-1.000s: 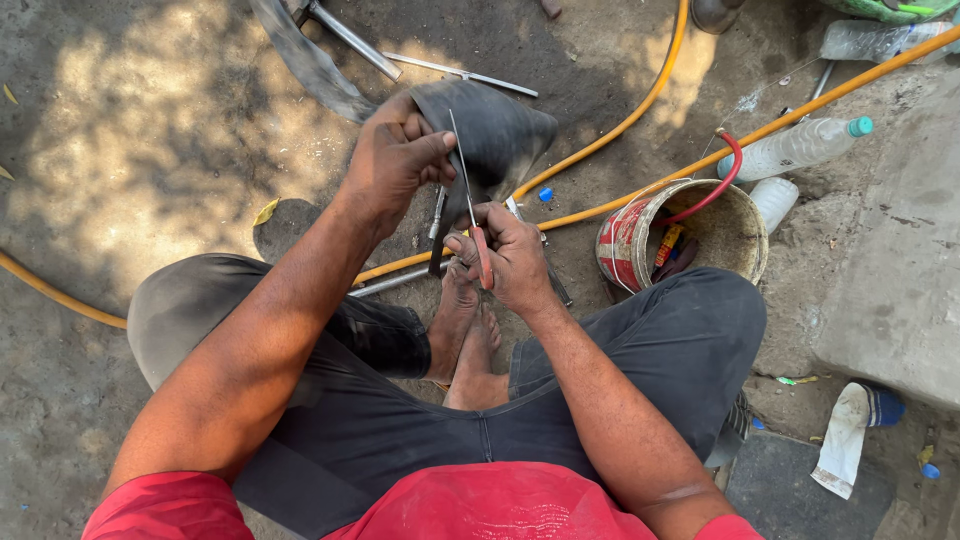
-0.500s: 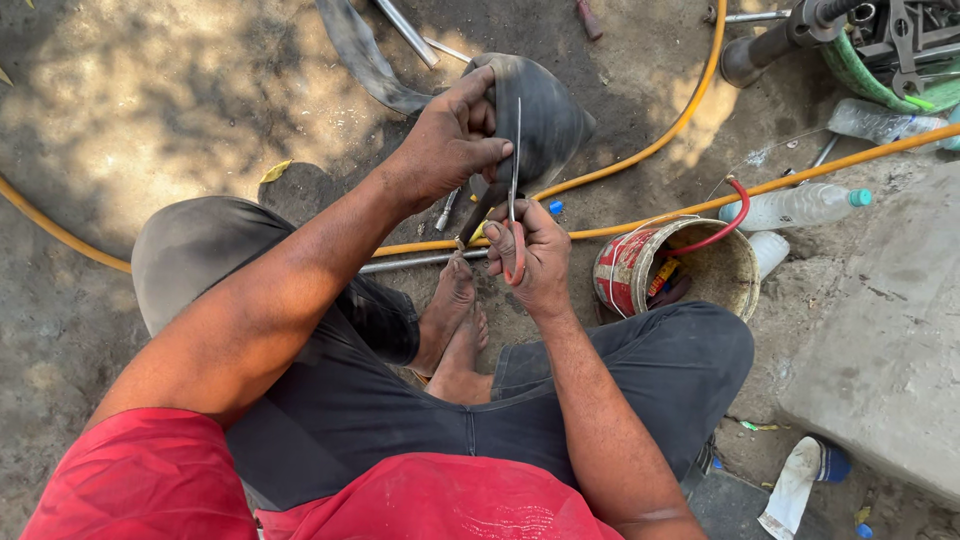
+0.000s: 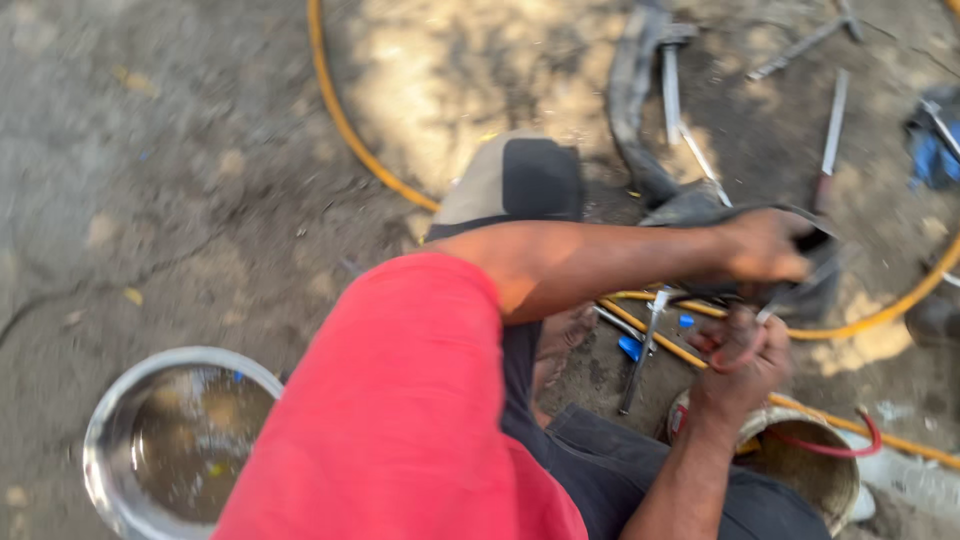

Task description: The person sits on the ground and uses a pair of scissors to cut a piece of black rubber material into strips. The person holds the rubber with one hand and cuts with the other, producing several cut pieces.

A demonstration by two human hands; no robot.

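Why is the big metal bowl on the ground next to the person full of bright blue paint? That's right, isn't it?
Not quite. The metal bowl on the ground next to the person holds murky brownish water, not bright blue paint. The head view shows it at lower left, beside the red shirt.

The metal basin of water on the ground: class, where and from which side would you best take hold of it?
Probably grip the metal basin by its thin rolled rim, at two opposite points, coming down from above. It sits upright, open-topped and holds murky water, so level lifting avoids spilling. Both hands are busy elsewhere.
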